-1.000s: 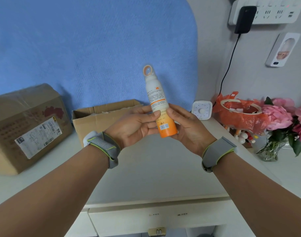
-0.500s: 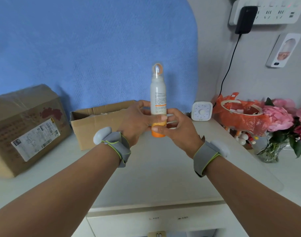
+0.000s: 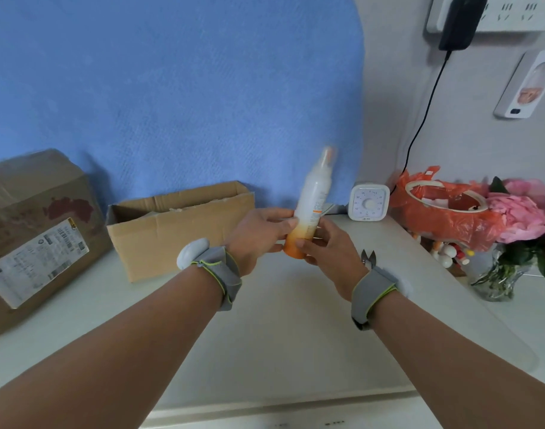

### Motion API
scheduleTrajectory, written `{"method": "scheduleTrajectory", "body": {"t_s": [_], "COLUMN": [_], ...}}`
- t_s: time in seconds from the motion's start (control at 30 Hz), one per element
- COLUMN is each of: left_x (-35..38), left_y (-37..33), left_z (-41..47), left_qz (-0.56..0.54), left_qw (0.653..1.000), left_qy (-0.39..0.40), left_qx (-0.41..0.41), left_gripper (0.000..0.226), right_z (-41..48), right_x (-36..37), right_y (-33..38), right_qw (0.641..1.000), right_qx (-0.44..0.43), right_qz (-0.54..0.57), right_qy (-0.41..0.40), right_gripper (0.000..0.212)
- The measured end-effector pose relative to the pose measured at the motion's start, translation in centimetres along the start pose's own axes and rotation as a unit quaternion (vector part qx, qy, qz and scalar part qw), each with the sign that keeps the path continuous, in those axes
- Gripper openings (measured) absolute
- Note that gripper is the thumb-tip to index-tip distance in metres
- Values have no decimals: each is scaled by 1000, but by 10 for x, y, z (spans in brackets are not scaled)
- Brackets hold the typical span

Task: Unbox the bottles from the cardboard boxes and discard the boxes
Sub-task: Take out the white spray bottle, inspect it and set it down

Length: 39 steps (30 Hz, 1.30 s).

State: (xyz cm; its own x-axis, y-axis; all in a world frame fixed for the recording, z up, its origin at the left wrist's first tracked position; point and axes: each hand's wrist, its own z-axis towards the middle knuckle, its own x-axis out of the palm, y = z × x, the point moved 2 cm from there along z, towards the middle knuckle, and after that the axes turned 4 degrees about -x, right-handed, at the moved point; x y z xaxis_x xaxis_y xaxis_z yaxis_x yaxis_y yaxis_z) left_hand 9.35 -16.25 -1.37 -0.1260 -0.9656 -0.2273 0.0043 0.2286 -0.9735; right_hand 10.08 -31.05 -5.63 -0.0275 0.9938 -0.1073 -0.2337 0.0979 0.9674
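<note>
Desk [image 3: 280, 335]: a pale top that runs under and in front of the open cardboard box [image 3: 178, 230]; a drawer edge shows at the near rim.
Wristbands: a grey band with a lime-green edge on each wrist, nearer the camera than the open cardboard box.
Left hand [image 3: 259, 236]: just right of the open cardboard box, thumb and fingers curled round the lower part of the spray bottle [image 3: 314, 199] from its left side.
Right hand [image 3: 330, 252]: further right of the box, thumb and fingertips pinching the bottle's orange base from the right.
Spray bottle: out of its packaging and held above the desk to the right of the open cardboard box; white body fading to orange at the bottom, top leaning right, outline blurred.
Small snips [image 3: 367, 258]: on the desk, well right of the box, partly hidden by the right wrist.
Open cardboard box: flaps up, pale contents just visible inside.
Taped cardboard box [image 3: 33, 236]: left of the open one, with a shipping label on its side.
White timer [image 3: 369, 202]: right of the open box, against the wall.
Orange plastic bag [image 3: 450, 218]: further right, past the timer.
Pink flowers [image 3: 518, 212]: far right, in a glass vase [image 3: 497, 280].
Blue cloth [image 3: 172, 88]: hangs behind the open box.
Power strip [image 3: 512, 13]: high on the wall to the right, with a black charger [image 3: 458, 23] plugged in.
</note>
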Motion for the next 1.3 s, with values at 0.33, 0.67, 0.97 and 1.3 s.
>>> {"method": "scheduleTrajectory", "body": {"t_s": [0.33,0.67,0.97,1.3], "left_x": [-14,-10,0,9], "left_y": [12,33,44,58], "left_z": [21,36,48,71], "left_qz": [-144,-82,-42,-19], "left_qw": [988,995,998,998], "left_qy": [-19,-39,-32,-55], "left_qx": [-42,-44,-33,27], "left_gripper": [27,31,35,38], "right_z": [22,32,55,80], "right_x": [11,13,17,17], "right_y": [-1,-17,-33,-45], "right_qw": [867,999,987,982], "right_qx": [167,34,-45,-57], "right_qz": [462,39,-149,-168], "right_qy": [82,-9,-30,-62], "right_gripper": [35,46,62,54]}}
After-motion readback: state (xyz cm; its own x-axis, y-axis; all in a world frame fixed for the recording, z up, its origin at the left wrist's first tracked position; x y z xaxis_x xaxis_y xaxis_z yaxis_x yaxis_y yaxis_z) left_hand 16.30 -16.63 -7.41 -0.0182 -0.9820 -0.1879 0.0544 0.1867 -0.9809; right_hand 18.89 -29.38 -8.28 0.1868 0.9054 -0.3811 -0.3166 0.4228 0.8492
